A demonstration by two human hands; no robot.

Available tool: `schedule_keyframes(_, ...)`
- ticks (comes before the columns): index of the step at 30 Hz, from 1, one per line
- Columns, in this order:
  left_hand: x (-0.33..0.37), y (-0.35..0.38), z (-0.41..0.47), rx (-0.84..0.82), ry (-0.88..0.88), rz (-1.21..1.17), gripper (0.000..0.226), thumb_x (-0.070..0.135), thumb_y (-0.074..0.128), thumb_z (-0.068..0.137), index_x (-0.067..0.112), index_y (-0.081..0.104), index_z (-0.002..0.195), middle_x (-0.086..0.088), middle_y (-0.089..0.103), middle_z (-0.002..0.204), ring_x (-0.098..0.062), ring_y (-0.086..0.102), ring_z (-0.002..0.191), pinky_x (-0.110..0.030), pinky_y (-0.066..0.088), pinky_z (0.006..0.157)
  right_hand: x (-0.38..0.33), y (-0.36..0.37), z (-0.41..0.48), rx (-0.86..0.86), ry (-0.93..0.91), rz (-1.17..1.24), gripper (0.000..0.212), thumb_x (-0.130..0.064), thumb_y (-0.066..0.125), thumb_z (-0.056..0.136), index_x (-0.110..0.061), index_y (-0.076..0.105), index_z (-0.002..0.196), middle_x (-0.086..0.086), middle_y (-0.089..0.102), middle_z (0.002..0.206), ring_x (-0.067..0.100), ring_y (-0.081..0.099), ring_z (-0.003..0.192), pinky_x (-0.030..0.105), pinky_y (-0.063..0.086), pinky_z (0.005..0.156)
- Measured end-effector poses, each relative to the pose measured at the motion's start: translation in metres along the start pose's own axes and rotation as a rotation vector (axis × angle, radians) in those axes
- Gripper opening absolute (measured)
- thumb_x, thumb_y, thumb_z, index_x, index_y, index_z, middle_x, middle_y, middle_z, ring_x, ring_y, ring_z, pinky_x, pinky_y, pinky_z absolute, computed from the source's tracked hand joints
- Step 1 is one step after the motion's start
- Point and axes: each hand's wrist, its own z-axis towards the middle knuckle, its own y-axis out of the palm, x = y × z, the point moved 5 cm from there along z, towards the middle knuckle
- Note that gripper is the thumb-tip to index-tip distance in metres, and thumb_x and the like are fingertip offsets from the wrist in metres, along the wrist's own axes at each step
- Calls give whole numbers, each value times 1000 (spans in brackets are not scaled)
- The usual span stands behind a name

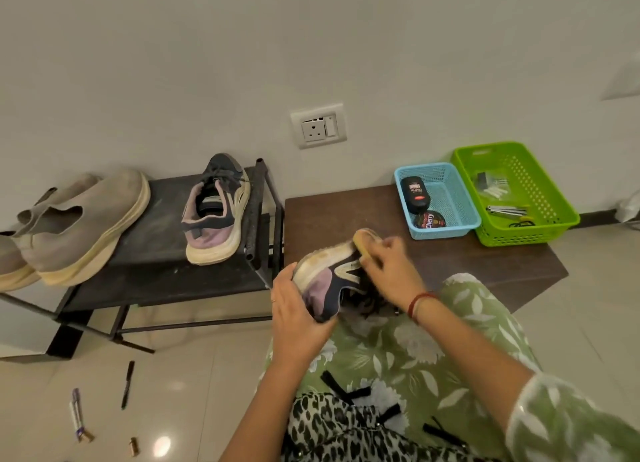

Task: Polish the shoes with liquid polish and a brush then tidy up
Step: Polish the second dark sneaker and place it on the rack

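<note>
Curling the left hand (298, 318) round the heel end of a navy-and-mauve sneaker (330, 276), thumb lying across the mauve heel fabric, fingers tucked out of sight behind. Holding that sneaker tipped on its side over the lap, at the near edge of the low brown table (467, 264), toe pointing away. Closing the right hand (388, 271) over a wooden-backed brush (365, 242), fingers bent down round its back, slightly blurred. Pressing the brush against the sneaker near the toe. Showing a grubby, yellowed off-white midsole and dark laces hanging loose beneath the right wrist. Leaving the matching sneaker (214, 209) upright on the black shoe rack (152, 233), well apart from a pair of beige shoes (83, 226) at its left end. Keeping the liquid polish bottle (415, 193) and a polish tin (430, 219) lying in the blue basket (446, 232) on the table, just beside a green basket (540, 235).
</note>
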Motion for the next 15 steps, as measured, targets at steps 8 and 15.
schedule_keyframes(8, -7, -4, 0, -60, -45, 23, 96, 35, 82, 61, 11, 30, 139, 0, 37, 132, -20, 38, 126, -35, 39, 103, 34, -4, 28, 34, 71, 33, 46, -35, 49, 96, -36, 41, 141, 7, 39, 121, 30, 53, 111, 35, 39, 95)
schedule_keyframes(15, -10, -7, 0, -49, -54, 61, 93, 36, 77, 61, 14, 30, 138, 3, 39, 130, -17, 40, 124, -28, 38, 101, -7, 25, -4, -38, -337, 86, 45, -37, 56, 93, -51, 41, 133, -2, 40, 115, 15, 52, 103, 30, 43, 91)
